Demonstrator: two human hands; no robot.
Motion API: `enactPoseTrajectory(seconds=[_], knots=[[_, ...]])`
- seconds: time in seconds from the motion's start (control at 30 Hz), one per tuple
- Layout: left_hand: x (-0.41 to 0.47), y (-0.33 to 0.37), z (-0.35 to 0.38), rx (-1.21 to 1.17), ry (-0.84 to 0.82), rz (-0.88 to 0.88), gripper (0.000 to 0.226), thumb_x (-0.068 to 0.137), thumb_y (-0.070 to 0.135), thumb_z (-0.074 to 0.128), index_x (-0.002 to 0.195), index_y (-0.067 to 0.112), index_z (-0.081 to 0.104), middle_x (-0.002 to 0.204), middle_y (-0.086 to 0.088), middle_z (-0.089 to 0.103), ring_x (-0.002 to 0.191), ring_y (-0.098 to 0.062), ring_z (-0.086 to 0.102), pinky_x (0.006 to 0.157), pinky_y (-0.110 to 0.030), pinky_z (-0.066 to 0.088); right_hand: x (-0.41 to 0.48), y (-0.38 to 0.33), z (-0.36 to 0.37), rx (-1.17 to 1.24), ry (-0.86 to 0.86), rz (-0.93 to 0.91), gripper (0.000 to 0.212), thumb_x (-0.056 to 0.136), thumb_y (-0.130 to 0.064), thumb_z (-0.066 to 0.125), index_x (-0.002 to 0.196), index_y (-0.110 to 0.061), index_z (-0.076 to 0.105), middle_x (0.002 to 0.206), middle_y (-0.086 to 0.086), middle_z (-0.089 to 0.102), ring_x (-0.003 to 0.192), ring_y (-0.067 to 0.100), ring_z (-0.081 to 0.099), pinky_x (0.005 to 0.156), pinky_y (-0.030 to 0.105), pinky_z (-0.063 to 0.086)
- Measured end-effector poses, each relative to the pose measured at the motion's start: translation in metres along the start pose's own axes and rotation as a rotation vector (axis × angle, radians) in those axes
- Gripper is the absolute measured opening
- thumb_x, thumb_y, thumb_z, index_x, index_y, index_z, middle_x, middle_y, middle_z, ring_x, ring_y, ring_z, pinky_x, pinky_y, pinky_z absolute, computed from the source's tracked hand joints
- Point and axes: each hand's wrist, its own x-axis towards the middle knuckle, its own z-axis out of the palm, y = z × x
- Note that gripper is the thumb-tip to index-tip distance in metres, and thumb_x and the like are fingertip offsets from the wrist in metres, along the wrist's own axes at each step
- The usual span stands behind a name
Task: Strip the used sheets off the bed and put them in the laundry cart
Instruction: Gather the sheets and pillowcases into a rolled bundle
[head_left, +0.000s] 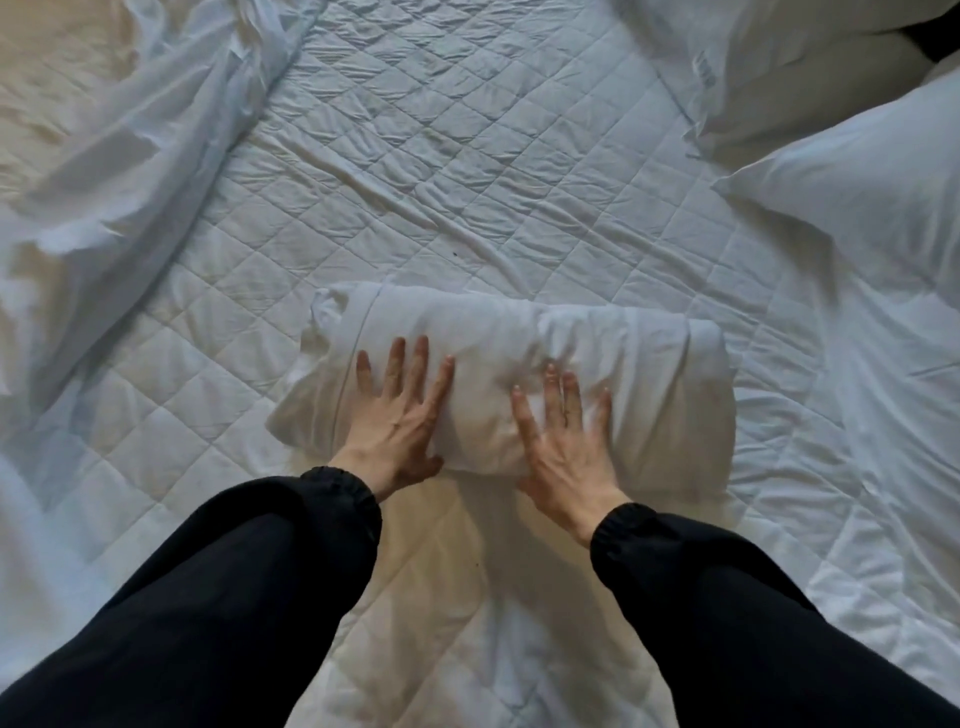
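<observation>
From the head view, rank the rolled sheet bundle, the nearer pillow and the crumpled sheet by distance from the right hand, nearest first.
1. rolled sheet bundle: centre, directly under the right hand, which presses on it.
2. nearer pillow: off to the right.
3. crumpled sheet: at the upper left.

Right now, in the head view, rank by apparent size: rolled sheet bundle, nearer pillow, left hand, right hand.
1. rolled sheet bundle
2. nearer pillow, visible part only; the frame edge cuts it off
3. left hand and right hand: look alike, unranked
</observation>
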Motion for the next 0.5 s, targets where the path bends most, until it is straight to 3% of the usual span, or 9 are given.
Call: enactPoseTrajectory(seconds=[0.07,0.17,0.2,0.33,0.43,0.5], knots=[[-0.001,0.005,0.009,0.016,0.049,0.009,0.138,0.058,0.053,0.079,0.146,0.021,-0.021,0.152,-0.022,-0.024,0.139,-0.044,-0.024,0.106,-0.068,-0.013,0.013,0.002,0.001,-0.026,-0.045,-0.01,0.112,0.08,-0.052,0.065,0.15,-0.016,-0.015,0.153,0.031,-0.016,0.142,0.048,-0.011,0.102,0.072,-0.009],[0.0,0.01,0.021,0.039,0.083,0.034,0.144,0.038,0.033,0.088,0.15,0.021,-0.003,0.155,-0.027,0.0,0.142,-0.047,-0.003,0.104,-0.074,0.004,0.031,0.004,-0.006,-0.028,-0.117,0.003,0.105,0.066,-0.046,0.078,0.149,-0.011,0.024,0.146,0.036,0.026,0.135,0.05,0.03,0.103,0.072,0.016],[0.004,0.011,0.02,0.044,0.064,0.032,0.145,0.037,0.031,0.088,0.15,0.022,-0.002,0.154,-0.026,0.003,0.142,-0.046,-0.001,0.104,-0.075,0.006,0.036,0.006,-0.008,-0.021,-0.119,-0.018,0.1,0.065,-0.043,0.078,0.147,-0.011,0.03,0.143,0.035,0.033,0.131,0.049,0.036,0.103,0.069,0.021],[0.026,0.006,-0.003,0.006,-0.017,0.003,0.132,0.058,0.049,0.08,0.145,0.031,-0.019,0.155,-0.017,-0.018,0.143,-0.038,-0.018,0.104,-0.073,-0.006,0.057,0.025,-0.024,0.024,-0.091,-0.099,0.09,0.077,-0.037,0.059,0.15,-0.016,0.012,0.15,0.029,0.021,0.139,0.042,0.023,0.109,0.061,0.014],[0.043,-0.004,-0.012,-0.083,-0.156,0.019,0.123,0.068,0.057,0.069,0.144,0.035,-0.025,0.153,-0.01,-0.031,0.14,-0.03,-0.031,0.103,-0.07,-0.015,0.07,0.035,-0.033,0.109,-0.199,-0.132,0.1,0.078,-0.051,0.059,0.151,-0.019,-0.001,0.156,0.026,-0.002,0.146,0.037,-0.003,0.112,0.062,-0.003],[0.05,-0.01,-0.017,-0.162,-0.247,0.052,0.112,0.071,0.066,0.056,0.145,0.037,-0.021,0.154,-0.009,-0.029,0.141,-0.029,-0.029,0.104,-0.068,-0.016,0.073,0.036,-0.035,0.248,-0.297,-0.146,0.098,0.081,-0.065,0.05,0.152,-0.02,-0.001,0.157,0.024,-0.012,0.146,0.034,-0.015,0.114,0.059,-0.01]])
